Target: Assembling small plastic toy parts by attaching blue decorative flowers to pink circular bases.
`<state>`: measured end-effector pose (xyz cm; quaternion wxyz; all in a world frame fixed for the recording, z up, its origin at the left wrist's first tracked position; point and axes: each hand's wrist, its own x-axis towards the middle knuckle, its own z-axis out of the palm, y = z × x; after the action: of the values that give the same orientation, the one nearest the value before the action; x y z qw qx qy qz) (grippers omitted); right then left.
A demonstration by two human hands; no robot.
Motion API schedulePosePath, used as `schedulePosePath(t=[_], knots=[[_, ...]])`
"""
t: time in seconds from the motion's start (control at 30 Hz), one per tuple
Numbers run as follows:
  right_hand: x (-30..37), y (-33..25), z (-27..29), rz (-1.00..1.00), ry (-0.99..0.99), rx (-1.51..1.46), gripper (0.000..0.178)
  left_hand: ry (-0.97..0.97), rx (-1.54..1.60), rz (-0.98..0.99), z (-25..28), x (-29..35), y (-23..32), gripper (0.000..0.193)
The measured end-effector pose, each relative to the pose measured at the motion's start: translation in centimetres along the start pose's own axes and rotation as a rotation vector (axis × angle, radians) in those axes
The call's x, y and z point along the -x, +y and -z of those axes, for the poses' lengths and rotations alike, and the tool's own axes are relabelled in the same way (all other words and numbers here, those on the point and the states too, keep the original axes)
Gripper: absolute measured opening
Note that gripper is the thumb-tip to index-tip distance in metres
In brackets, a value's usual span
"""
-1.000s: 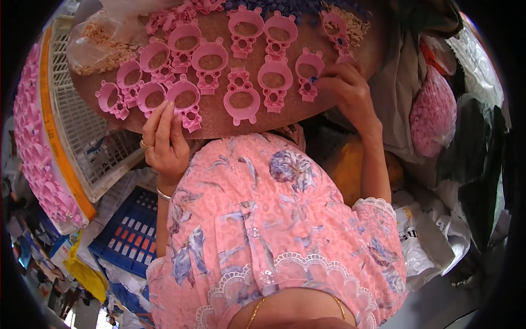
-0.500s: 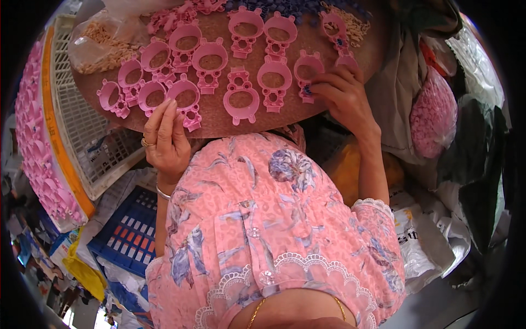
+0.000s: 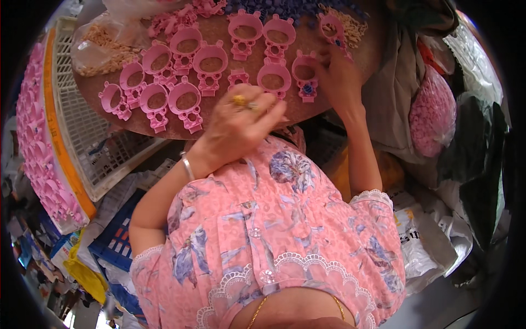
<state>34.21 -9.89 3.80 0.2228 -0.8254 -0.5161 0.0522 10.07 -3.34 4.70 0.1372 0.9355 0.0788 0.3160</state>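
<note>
Pink plastic ring-shaped pieces with small ears (image 3: 210, 60) lie spread over a brown round table (image 3: 213, 118). My left hand (image 3: 238, 120) is over the near middle of the table, covering most of one piece (image 3: 239, 77); its fingers point right, below another ringed piece (image 3: 274, 77). Motion blurs them, and what they hold, if anything, is hidden. My right hand (image 3: 341, 79) is beside a piece with a small blue part (image 3: 308, 89) on its lower section. Its fingers, dark and blurred, reach toward a piece at the upper right (image 3: 332, 27), which also bears blue.
Piles of small pink parts (image 3: 172, 21), blue parts (image 3: 274, 6) and beige parts (image 3: 353, 30) lie along the far side. A clear bag of beige parts (image 3: 101, 49) is at left. A white crate (image 3: 76, 120) stands left of the table, a bag of pink parts (image 3: 434, 112) right.
My left hand has moved right, from the near-left pieces to the middle. My right hand has shifted up and away from the piece with the blue part, which now shows more fully.
</note>
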Motion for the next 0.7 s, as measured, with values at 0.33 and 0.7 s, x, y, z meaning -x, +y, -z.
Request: schedulePosePath(t=[0.33, 0.7], knots=[[0.0, -1.7, 2.2, -0.180, 0.097, -0.345, 0.024, 0.015, -0.288, 0.000, -4.7, -3.6, 1.5, 0.039], [0.0, -1.8, 3.2, -0.233, 0.088, -0.478, 0.021, 0.075, -0.169, -0.062, -4.5, -3.4, 0.4, 0.032]])
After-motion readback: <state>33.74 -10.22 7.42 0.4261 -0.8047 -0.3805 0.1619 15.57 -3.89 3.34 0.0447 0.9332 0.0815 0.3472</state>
